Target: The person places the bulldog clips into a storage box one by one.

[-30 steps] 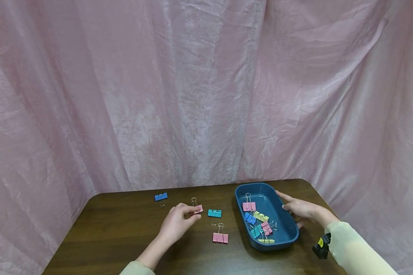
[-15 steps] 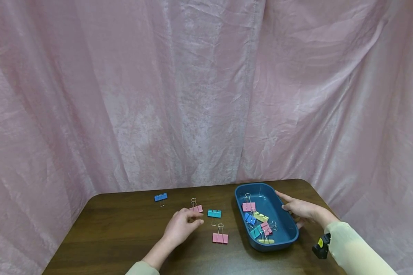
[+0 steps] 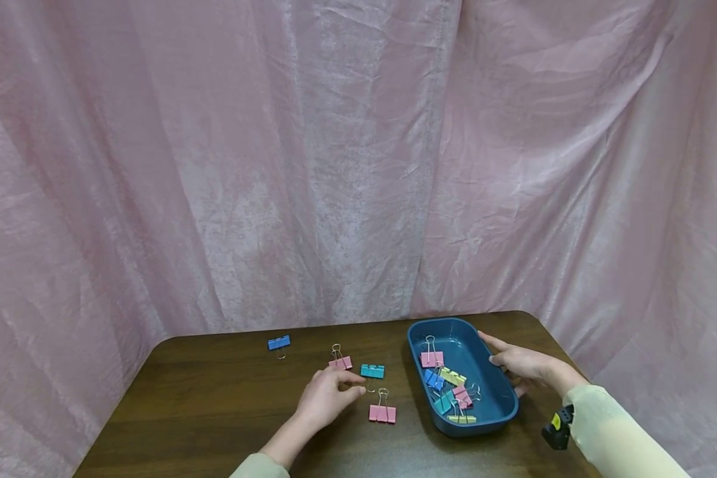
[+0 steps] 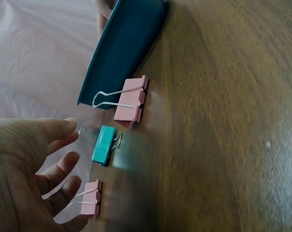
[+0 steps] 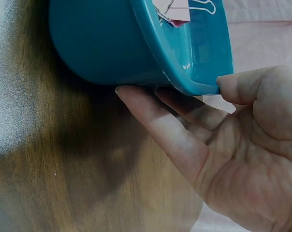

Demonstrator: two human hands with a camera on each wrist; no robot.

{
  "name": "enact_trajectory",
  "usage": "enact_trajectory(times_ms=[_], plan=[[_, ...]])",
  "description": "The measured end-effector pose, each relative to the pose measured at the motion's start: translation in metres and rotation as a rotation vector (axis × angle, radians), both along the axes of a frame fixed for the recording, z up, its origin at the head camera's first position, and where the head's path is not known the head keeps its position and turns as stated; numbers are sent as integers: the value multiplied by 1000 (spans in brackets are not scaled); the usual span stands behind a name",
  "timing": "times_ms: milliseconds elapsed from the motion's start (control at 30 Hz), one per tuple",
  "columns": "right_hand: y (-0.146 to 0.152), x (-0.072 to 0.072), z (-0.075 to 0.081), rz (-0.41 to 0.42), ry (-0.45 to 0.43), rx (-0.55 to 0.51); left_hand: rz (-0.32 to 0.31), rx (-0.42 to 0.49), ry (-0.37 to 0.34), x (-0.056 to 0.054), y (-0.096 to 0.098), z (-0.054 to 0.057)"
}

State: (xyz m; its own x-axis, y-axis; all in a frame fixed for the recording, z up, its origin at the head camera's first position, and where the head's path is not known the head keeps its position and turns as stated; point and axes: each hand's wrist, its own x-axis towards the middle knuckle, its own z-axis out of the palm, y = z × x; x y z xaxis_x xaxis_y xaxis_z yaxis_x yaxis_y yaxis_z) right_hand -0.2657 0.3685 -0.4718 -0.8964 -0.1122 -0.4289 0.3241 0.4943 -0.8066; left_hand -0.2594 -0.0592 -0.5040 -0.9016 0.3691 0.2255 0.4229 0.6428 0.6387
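Observation:
My left hand (image 3: 328,397) reaches over the table with its fingers apart and nothing held. Thumb and forefinger are right at the wire handle of a teal binder clip (image 3: 372,371). Close by lie two pink binder clips, one (image 3: 382,414) nearer me and another (image 3: 340,363) just beyond the fingers. In the left wrist view the teal clip (image 4: 104,145) stands in front of the fingertips. My right hand (image 3: 522,365) grips the right side of a blue plastic tray (image 3: 496,398), thumb at the rim (image 5: 211,89), fingers against the outer wall.
Inside the tray lie several binder clips: pink (image 3: 432,359), blue (image 3: 434,380), yellow (image 3: 453,376) and teal (image 3: 445,401). A blue binder clip (image 3: 279,342) lies at the table's back left. Behind the wooden table (image 3: 203,398) hangs a pink curtain (image 3: 334,166).
My left hand let go of the far pink binder clip, which stays on the table, and moved right and nearer to the teal one. The right hand and tray stayed put.

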Motion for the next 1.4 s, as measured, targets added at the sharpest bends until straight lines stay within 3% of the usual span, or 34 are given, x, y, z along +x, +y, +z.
enact_trajectory(times_ms=[933, 1400], plan=[[-1, 3, 2, 5, 13, -2, 24, -30, -43, -1, 29, -2], [-1, 1, 1, 0, 3, 1, 15, -40, -23, -1, 34, -4]])
